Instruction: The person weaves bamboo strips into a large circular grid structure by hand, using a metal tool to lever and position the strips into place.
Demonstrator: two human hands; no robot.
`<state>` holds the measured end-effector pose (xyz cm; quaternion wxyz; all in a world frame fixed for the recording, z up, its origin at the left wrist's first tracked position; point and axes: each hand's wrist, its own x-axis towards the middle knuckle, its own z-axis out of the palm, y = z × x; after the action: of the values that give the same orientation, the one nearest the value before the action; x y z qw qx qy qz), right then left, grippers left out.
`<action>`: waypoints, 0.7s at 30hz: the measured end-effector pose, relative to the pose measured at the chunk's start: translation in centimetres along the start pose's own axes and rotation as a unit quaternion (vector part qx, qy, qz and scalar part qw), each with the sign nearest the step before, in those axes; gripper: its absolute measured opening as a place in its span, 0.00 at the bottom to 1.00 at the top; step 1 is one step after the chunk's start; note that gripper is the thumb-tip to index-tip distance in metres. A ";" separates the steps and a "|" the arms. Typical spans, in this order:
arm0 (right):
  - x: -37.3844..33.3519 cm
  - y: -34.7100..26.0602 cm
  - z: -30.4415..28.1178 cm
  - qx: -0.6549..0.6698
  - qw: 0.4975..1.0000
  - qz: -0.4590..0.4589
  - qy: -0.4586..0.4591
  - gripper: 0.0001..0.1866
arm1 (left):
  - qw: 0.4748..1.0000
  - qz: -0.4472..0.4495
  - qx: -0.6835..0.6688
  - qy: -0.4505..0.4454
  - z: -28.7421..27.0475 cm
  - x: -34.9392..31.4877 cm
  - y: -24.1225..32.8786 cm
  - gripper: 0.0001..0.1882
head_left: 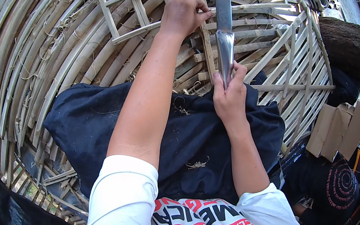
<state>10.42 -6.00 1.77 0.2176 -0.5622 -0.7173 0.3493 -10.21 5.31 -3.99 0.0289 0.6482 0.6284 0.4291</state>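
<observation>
My left hand (182,14) is reached out to a lattice frame of split bamboo slats (140,9), its fingers curled around a slat near an upright strip. In my right hand (231,96), a broad-bladed knife (223,12) points away from me, with a shiny metal handle section below a darker blade. The blade stands just right of my left thumb, in front of the lattice. A dark cloth (140,104) covers my lap beneath both arms, with a few curled shavings (197,163) on it.
Stacked bamboo strips (36,50) curve across the left and back. A slatted bamboo panel (297,59) stands at the right, near a thick log (349,43). An opened cardboard box (337,129) lies at the right, above a person in dark clothing (330,187).
</observation>
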 end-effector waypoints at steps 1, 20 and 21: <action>0.2 -0.2 -0.2 -0.032 0.999 0.022 -0.022 0.22 | 1.000 0.004 0.001 0.002 -0.1 -0.1 0.0 0.06; -0.7 0.3 0.2 0.059 0.998 -0.027 0.028 0.22 | 0.998 -0.037 0.024 -0.039 -0.2 -0.2 0.1 0.09; -0.8 0.1 0.2 0.072 0.994 -0.061 0.058 0.22 | 0.999 -0.029 0.022 -0.031 -0.2 -0.2 0.2 0.08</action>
<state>10.60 -6.80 1.63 0.3201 -0.5195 -0.7095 0.3526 -10.10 5.03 -3.82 0.0467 0.6429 0.6554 0.3938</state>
